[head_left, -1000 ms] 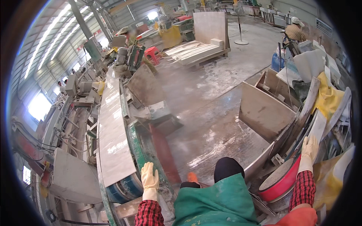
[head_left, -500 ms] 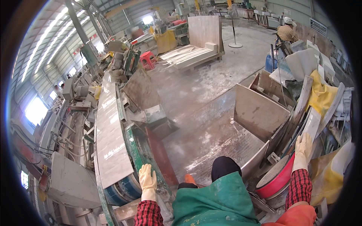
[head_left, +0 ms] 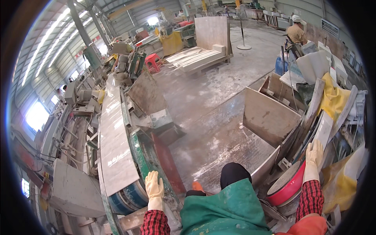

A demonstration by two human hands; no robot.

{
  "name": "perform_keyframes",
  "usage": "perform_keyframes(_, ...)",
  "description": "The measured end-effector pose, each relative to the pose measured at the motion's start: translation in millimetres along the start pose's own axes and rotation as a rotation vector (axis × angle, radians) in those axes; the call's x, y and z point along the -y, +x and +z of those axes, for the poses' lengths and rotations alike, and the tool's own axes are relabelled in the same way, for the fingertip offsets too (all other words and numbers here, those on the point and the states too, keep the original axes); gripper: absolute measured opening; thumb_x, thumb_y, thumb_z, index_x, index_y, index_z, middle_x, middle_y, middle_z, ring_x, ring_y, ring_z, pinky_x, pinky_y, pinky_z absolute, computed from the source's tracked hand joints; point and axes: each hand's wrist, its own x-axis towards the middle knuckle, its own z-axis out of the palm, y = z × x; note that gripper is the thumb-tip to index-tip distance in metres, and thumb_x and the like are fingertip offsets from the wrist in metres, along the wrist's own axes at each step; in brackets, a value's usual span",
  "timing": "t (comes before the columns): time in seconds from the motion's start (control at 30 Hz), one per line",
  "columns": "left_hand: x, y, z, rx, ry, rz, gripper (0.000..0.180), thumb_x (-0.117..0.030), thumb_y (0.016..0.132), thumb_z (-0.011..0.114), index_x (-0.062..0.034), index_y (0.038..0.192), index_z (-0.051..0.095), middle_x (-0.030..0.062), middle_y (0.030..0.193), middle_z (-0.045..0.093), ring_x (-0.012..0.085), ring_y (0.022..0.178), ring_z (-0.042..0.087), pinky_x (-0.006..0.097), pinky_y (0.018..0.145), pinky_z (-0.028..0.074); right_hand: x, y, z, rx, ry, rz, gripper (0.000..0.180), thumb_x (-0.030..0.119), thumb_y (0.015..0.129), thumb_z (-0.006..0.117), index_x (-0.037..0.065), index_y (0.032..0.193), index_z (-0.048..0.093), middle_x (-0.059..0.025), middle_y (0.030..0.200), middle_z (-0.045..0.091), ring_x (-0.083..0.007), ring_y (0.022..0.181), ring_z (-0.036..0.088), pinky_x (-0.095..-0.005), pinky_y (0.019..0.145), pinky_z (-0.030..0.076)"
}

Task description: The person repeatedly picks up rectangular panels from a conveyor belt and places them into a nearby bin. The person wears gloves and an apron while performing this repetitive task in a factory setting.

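My left hand (head_left: 154, 187), in a cream rubber glove, lies with fingers stretched out by the green edge rail (head_left: 143, 158) of a conveyor. Beside it a long pale stone slab (head_left: 117, 164) rests on the conveyor, above a blue roller (head_left: 129, 199). My right hand (head_left: 313, 156), gloved alike, has its fingers extended against the near end of a pale board (head_left: 323, 131). Just to its left stands a round grey-topped thing with a red band (head_left: 284, 196). Neither hand holds anything that I can see.
Brown stone panels (head_left: 270, 115) lean ahead on the right, near yellow sheeting (head_left: 337, 94). A pallet with pale strips (head_left: 199, 58), a red stool (head_left: 153, 62) and a standing fan (head_left: 243, 33) are farther off. Another person (head_left: 296, 31) is at the far right.
Both hands stay in nearly the same places, with only a slight shift. The person at the far right has moved a little to the left.
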Motion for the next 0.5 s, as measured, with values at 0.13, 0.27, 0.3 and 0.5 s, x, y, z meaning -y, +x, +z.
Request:
perform_keyframes(0.13,-4,1,-3,0.008,-0.009,-0.014,0.038,-0.009,0.087,0.069,-0.0014,0.124,0.064,0.0197,0.133,0.064,0.0394,0.131,0.054,0.047,0.115,0.037,-2,-3,5,-0.03,-0.006,-0.006,0.044,0.028,0.095,0.062,0.0,0.128,0.062,-0.0221,0.133,0.062,-0.0399,0.125,0.056,-0.0478,0.109,0.042)
perform_keyframes(0.27,-2,1,-2,-0.006,-0.014,0.011,0.038,-0.008,0.086,0.069,-0.0006,0.123,0.064,0.0204,0.131,0.064,0.0401,0.13,0.055,0.049,0.113,0.038,-4,-7,7,-0.025,-0.014,-0.007,0.045,0.029,0.095,0.062,0.0,0.13,0.062,-0.0217,0.135,0.061,-0.04,0.126,0.055,-0.048,0.11,0.041)
perform_keyframes(0.3,-2,1,-2,-0.01,-0.016,0.011,0.038,-0.008,0.086,0.069,-0.0006,0.123,0.064,0.0205,0.131,0.064,0.0402,0.13,0.055,0.049,0.113,0.039,-3,-8,6,-0.015,-0.007,-0.002,0.045,0.029,0.095,0.062,0.0,0.13,0.062,-0.0216,0.135,0.061,-0.0401,0.126,0.055,-0.048,0.111,0.041)
perform_keyframes(0.5,-1,0,-3,-0.021,-0.023,-0.003,0.038,-0.008,0.086,0.069,-0.0005,0.123,0.064,0.0207,0.131,0.064,0.0402,0.129,0.055,0.049,0.113,0.039,3,-12,3,-0.007,-0.02,0.001,0.046,0.03,0.096,0.061,0.0,0.13,0.062,-0.0217,0.137,0.061,-0.0406,0.128,0.054,-0.0481,0.113,0.04)
